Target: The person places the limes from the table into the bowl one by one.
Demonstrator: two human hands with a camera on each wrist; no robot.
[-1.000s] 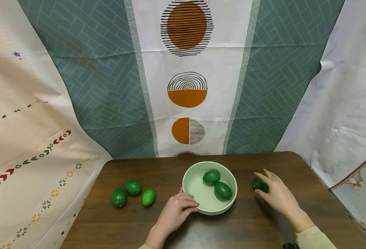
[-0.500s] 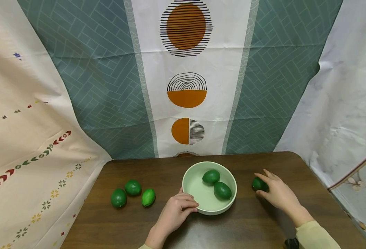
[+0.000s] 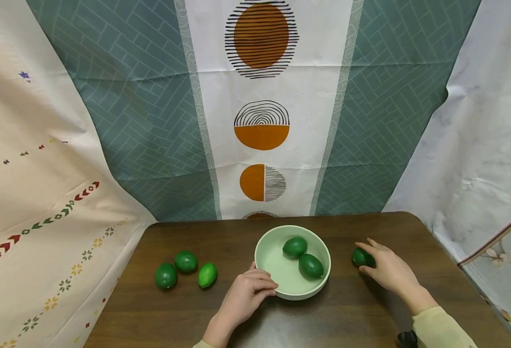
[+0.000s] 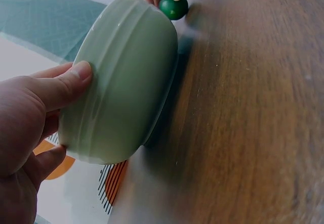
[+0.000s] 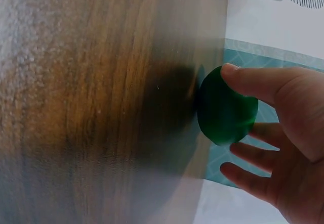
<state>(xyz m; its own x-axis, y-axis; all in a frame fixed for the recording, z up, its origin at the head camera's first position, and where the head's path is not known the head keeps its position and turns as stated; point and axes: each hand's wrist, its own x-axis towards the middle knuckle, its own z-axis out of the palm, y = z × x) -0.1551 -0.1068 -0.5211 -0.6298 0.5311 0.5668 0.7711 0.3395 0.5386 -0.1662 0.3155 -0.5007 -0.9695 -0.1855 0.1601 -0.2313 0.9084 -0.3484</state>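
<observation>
My left hand (image 3: 251, 292) pinches the near-left rim of a pale green bowl (image 3: 277, 270), thumb outside in the left wrist view, the other fingers partly hidden behind the rim. Inside the bowl lie two dark green limes, one farther back (image 3: 295, 246) and one nearer (image 3: 311, 266). To the right of the bowl, my right hand (image 3: 390, 270) holds another dark green lime (image 5: 226, 107) down at the table. Its thumb lies on the lime's near side and fingers reach round the far side; part of the lime is hidden by the hand.
Left of the bowl, two dark green limes (image 3: 166, 276) and a smaller bright green one (image 3: 207, 275) sit close together on the brown wooden table (image 3: 164, 319). Patterned cloths (image 3: 146, 145) hang behind the table and at both sides.
The right thumb and the lime have shifted very slightly against each other. The left hand, the bowl and the other limes stay where they were.
</observation>
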